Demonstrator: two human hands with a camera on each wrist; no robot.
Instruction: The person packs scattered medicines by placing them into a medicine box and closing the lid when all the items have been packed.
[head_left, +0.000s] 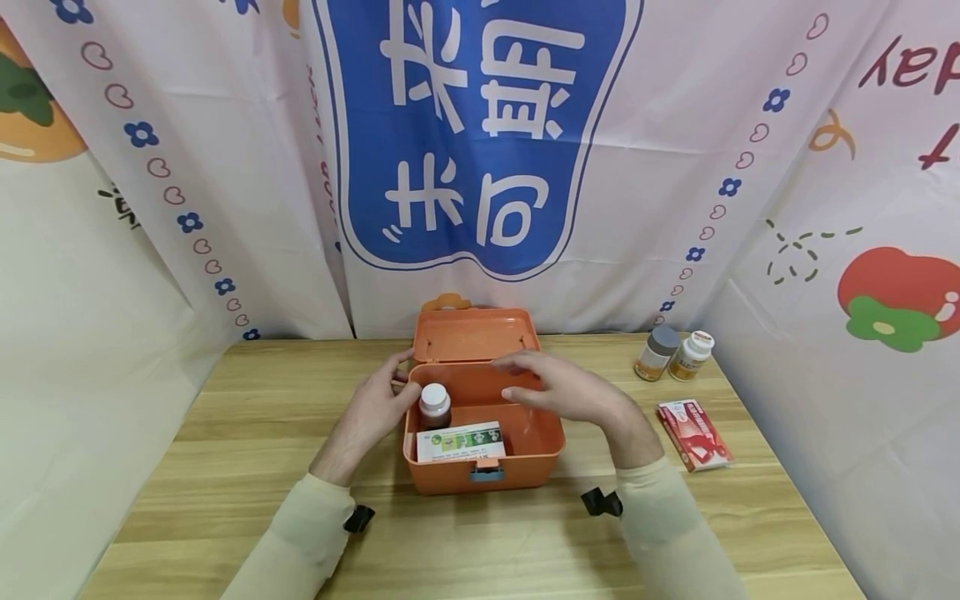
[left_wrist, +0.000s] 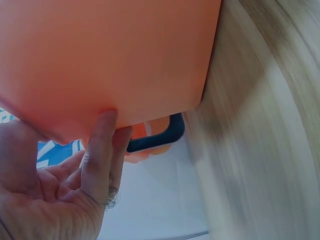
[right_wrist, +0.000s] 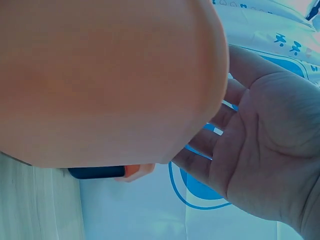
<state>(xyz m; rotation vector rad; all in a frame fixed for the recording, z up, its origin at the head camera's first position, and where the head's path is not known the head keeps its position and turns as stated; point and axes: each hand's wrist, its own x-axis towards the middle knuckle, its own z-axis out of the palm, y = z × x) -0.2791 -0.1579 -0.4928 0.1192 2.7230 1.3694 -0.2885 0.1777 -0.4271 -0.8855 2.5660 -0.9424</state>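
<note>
Apparently for steadying, the box (head_left: 528, 472) on the table (head_left: 247, 467) is pinched at its left wall by the left hand (head_left: 382, 400); the right hand (head_left: 567, 388), fingers relaxed, is held over the far right part, nothing gripped. Lid (head_left: 476, 336) is tipped back far, presumably for access; bottle (head_left: 435, 406) and carton (head_left: 460, 442) are placed left inside.

Left hand (head_left: 380, 403) apparently curled; right hand (head_left: 564, 388) outstretched.
</note>
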